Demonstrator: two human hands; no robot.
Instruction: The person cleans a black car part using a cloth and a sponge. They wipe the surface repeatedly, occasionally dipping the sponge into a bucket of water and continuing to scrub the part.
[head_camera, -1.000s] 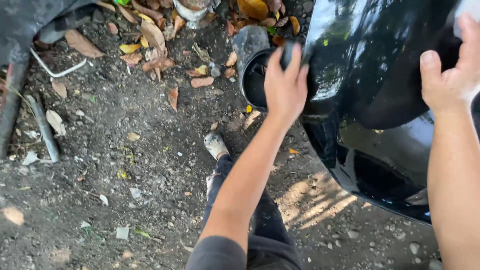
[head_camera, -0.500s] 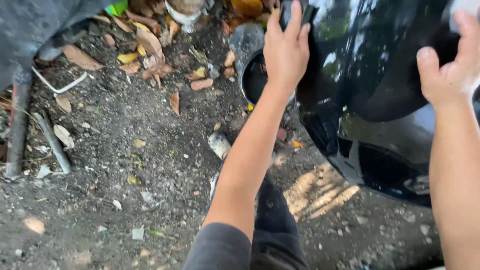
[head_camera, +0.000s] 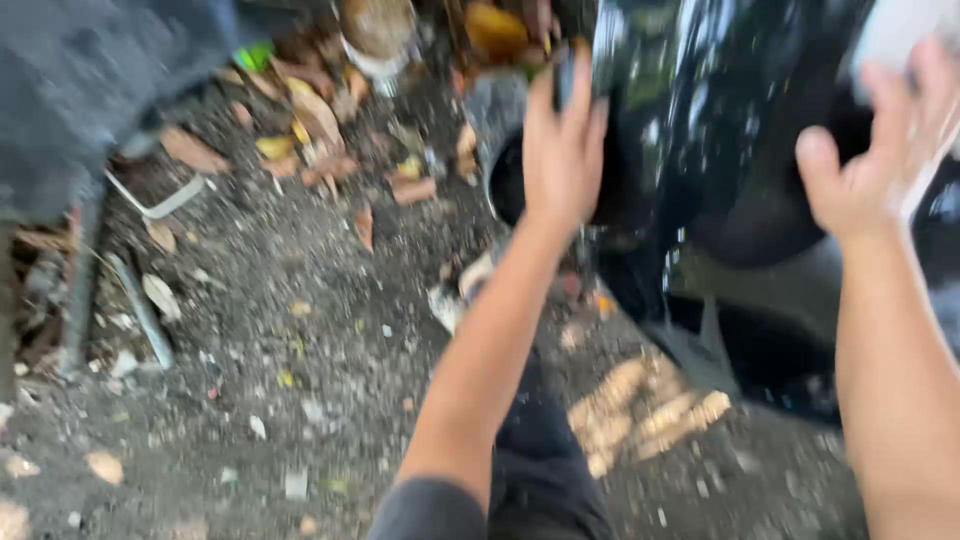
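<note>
Reaching forward from a dark sleeve, the left hand lies flat, fingers spread wide, against the edge of a glossy black body panel. The right hand is raised at the panel's far side, thumb out and fingers loosely curled near a pale blurred patch; whether it grips anything cannot be told. Below, a dark trouser leg stands on the gritty dirt ground. Farther off, dry brown leaves lie scattered beside a round dark opening.
</note>
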